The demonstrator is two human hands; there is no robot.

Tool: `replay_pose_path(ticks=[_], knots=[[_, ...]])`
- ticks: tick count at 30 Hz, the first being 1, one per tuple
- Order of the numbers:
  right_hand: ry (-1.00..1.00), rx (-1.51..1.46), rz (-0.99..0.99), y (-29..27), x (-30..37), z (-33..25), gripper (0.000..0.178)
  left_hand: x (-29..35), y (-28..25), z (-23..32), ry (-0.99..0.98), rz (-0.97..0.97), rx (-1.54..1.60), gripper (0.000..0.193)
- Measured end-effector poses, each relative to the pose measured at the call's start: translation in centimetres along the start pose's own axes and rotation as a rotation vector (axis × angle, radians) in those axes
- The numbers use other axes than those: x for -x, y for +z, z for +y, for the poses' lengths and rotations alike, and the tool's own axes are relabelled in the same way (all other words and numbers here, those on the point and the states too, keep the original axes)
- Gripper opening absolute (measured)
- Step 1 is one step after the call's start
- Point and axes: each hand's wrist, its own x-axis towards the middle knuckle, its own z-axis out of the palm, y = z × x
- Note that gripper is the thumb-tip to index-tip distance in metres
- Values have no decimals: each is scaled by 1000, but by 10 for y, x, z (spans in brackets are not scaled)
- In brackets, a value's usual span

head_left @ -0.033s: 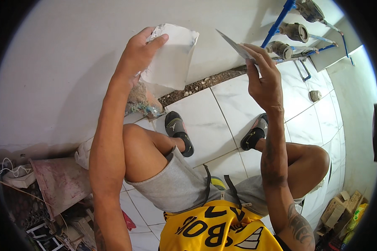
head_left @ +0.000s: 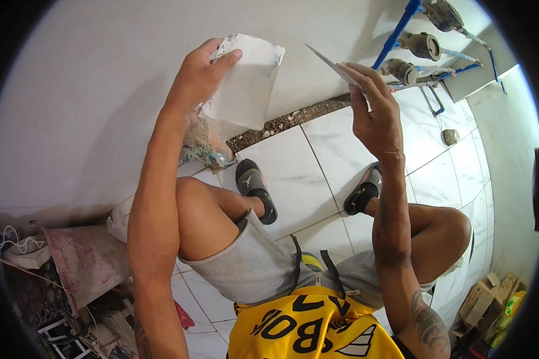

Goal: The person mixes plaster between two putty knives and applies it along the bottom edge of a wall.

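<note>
My left hand [head_left: 194, 78] grips a white, slightly curved flat sheet [head_left: 245, 87] by its left edge, thumb on its face. Pale paste clings along the sheet's top and left edges; its material I cannot tell. To the right and apart from the sheet, my right hand [head_left: 378, 116] pinches a thin flat scraper blade [head_left: 328, 63] between thumb and fingers. The blade is seen nearly edge-on, tilted up toward the left. Both hands are raised in front of the pale wall [head_left: 114, 78].
A strip of rubble [head_left: 281, 124] runs along the wall's foot beside white floor tiles [head_left: 287, 170]. Water meters [head_left: 422, 46] and blue pipes [head_left: 395, 36] stand at far right. A dusty bag [head_left: 206, 143] sits below the sheet. Clutter lies left; cardboard [head_left: 482, 305] lies right.
My right hand and the blade have shifted very slightly left and down. My left hand and the white sheet are practically still.
</note>
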Motion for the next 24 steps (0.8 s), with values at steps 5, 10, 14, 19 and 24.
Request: replay_pose_path(ticks=[5, 10, 14, 19, 24], knots=[[-39, 83, -68, 11, 5, 2, 40, 1, 5, -2, 81, -32, -109, 42], [-31, 130, -103, 22, 9, -2, 42, 2, 8, -4, 126, -71, -134, 41], [-25, 140, -129, 30, 13, -2, 44, 1, 5, -3, 122, -106, -241, 42], [-18, 93, -169, 36, 17, -5, 43, -1, 7, -3, 94, -111, -289, 44], [-13, 51, -251, 37, 18, -12, 45, 2, 5, -1, 81, -89, -298, 44]])
